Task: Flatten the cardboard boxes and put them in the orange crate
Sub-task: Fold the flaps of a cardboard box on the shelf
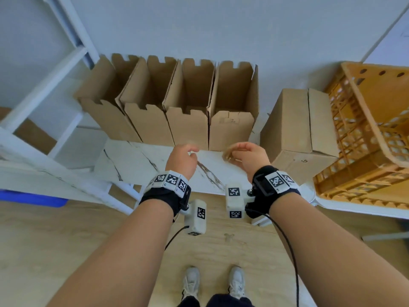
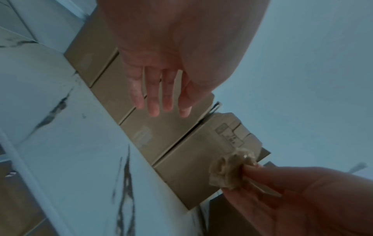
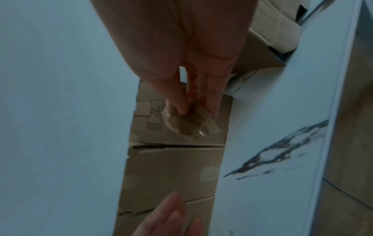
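Several open-topped cardboard boxes [image 1: 188, 120] stand side by side along the wall on the marble-patterned table [image 1: 137, 160]. A closed box [image 1: 301, 129] stands to their right, beside the orange crate [image 1: 365, 134], which looks empty. My left hand [image 1: 186, 155] hovers over the table's front with relaxed, straight fingers [image 2: 153, 102] and holds nothing. My right hand [image 1: 241, 155] pinches a crumpled wad of brownish tape [image 1: 229, 155] in front of the rightmost open box [image 1: 232, 129]. The tape wad [image 3: 187, 124] sits between thumb and fingertips, and the tape wad [image 2: 228, 170] also shows from the left wrist.
A white shelf frame [image 1: 44, 96] stands at the left with a blue bin [image 1: 33, 198] below it. The pale wall [image 1: 221, 29] runs right behind the boxes. The crate rests on a white surface at the right. Wooden floor [image 1: 88, 229] lies under my feet.
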{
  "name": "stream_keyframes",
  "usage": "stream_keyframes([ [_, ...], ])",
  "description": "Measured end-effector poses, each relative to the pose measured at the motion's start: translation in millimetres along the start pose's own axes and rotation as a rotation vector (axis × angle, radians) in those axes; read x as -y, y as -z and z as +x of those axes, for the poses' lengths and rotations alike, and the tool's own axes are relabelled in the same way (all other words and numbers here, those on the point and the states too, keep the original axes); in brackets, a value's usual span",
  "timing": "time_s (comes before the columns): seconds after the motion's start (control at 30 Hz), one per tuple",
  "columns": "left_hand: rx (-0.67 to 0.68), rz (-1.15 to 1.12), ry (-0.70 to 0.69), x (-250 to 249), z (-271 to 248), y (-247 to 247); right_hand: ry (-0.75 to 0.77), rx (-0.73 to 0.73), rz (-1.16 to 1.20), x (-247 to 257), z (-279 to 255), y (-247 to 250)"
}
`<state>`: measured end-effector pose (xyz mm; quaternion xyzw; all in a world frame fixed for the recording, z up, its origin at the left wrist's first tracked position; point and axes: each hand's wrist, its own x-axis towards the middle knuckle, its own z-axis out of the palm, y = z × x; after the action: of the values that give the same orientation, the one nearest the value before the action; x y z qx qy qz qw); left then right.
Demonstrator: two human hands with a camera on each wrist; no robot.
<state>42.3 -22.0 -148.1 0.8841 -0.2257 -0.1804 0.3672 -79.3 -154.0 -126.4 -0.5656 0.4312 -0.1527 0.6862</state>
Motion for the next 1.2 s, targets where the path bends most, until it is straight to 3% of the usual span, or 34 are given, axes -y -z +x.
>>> stream_keyframes([
  [0.17, 0.055, 0.056, 0.06, 43.3, 16.9, 4.7, -0.089, -0.023, -0.296, -28.1, 31.9, -37.1],
  [0.43, 0.119, 0.163, 0.162, 110.6, 44.9, 22.9, -0.196, 0.01, -0.391, -72.4, 80.3, -130.4],
  [0.73, 0.045, 0.187, 0.296, 153.5, 63.8, 48.3, -0.293, 0.101, -0.353, -97.5, 116.8, -202.8],
  [0.93, 0.097, 0.109, 0.323, 161.5, 58.4, 56.7, -0.266, 0.179, -0.377, -101.9, 120.3, -212.4],
  [1.2, 0.038, 0.085, 0.21, 123.1, 54.2, 66.7, -0.224, 0.032, -0.244, -70.3, 95.1, -182.2],
])
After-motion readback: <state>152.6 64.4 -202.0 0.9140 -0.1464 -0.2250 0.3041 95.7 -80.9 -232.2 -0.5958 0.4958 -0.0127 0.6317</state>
